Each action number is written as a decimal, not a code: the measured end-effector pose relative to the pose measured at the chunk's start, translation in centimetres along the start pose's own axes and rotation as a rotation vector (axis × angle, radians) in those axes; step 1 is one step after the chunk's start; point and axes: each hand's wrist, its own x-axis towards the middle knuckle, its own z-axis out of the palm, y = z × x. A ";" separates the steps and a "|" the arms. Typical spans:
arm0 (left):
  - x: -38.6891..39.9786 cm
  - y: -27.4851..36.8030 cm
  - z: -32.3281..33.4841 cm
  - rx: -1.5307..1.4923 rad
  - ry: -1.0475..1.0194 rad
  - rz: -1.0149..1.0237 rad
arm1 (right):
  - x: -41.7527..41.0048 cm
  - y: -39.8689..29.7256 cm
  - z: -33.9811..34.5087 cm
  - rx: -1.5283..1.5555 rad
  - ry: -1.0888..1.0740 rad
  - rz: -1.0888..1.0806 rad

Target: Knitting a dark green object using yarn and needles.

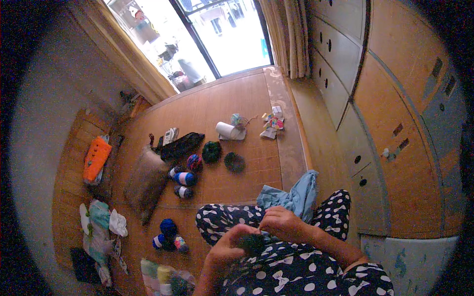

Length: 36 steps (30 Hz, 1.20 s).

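Over my lap, my left hand (237,240) grips a dark green ball of yarn (253,244). Close beside it, my right hand (283,224) has its fingertips pinched together at the ball's upper edge. The yarn strand between those fingertips is too small to make out clearly. Under and beyond my hands lie my crossed legs in dark trousers (229,218) with white dots and bows. A light blue cloth (289,198) is draped across my lap. On the mat ahead sit a dark green yarn ball (212,152) and a dark grey-green one (234,162).
Blue yarn skeins (185,179) and a multicoloured ball (194,162) lie left of centre. More blue yarn (168,227) is nearer. A white roll (227,130), black bag (181,146) and brown cushion (146,181) rest on the woven mat (214,100). Cabinets (400,148) line the right.
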 end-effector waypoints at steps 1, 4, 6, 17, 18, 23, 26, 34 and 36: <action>0.0 -0.1 -0.1 -0.128 -0.002 0.118 | -0.3 0.2 0.3 -0.002 0.000 0.000; 0.8 -0.2 -0.3 -0.415 0.030 0.353 | -1.2 0.8 1.3 -0.004 -0.104 0.110; 1.4 -0.6 -1.2 -0.449 0.137 0.369 | -1.3 0.6 1.3 -0.013 -0.241 0.059; 1.7 -4.1 -2.8 0.724 0.263 0.123 | 0.4 -0.9 -0.3 0.026 -0.155 0.023; 1.7 -4.3 -3.0 0.670 0.193 0.083 | 0.5 -0.6 -0.4 0.000 -0.069 0.004; 0.9 -0.6 -0.2 0.225 0.013 0.048 | 0.6 -0.1 -1.1 0.026 0.024 0.198; 1.2 0.0 0.1 -0.077 0.049 0.199 | -0.6 0.5 0.3 0.004 -0.032 0.177; 4.7 -0.7 -0.7 0.424 0.528 0.388 | 0.7 -1.3 -0.1 0.016 -0.223 -0.023; 4.7 -0.8 -1.0 0.695 0.474 0.462 | 1.3 -1.9 -0.9 0.012 -0.162 -0.034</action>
